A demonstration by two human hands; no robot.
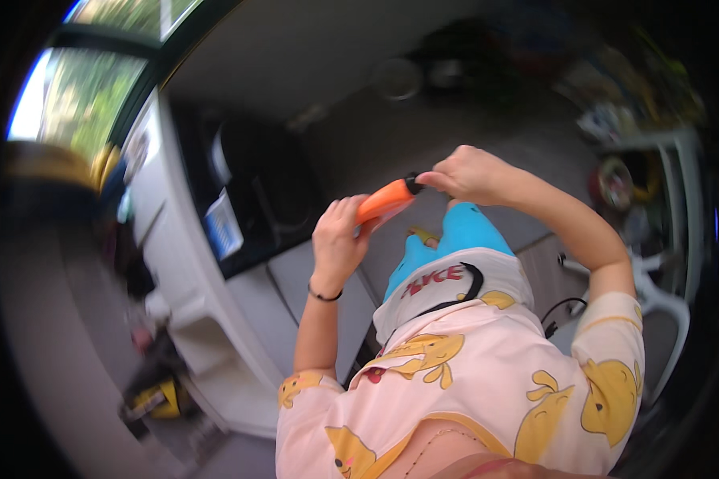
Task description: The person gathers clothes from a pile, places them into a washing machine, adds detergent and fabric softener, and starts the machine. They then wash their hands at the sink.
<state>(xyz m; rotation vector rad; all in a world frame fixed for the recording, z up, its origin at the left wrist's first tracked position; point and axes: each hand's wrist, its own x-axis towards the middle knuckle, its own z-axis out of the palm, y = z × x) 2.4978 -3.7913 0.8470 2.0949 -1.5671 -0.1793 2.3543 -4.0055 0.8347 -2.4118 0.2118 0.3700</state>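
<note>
My left hand (338, 239), with a thin dark band on its wrist, grips the near end of a long, curved orange object (389, 199). Its exact kind cannot be told. The object slants up to the right, in front of my body, and ends in a short black part. At that black end my right hand (467, 175) has its fingers curled and its thumb against it. My fingers partly hide both ends.
On my left stands a white cabinet (215, 323) with a dark top, where a blue-and-white packet (223, 224) lies. A white chair frame (665, 305) and a shelf with tape rolls (612, 182) are on my right. A black cable (560, 305) is nearby.
</note>
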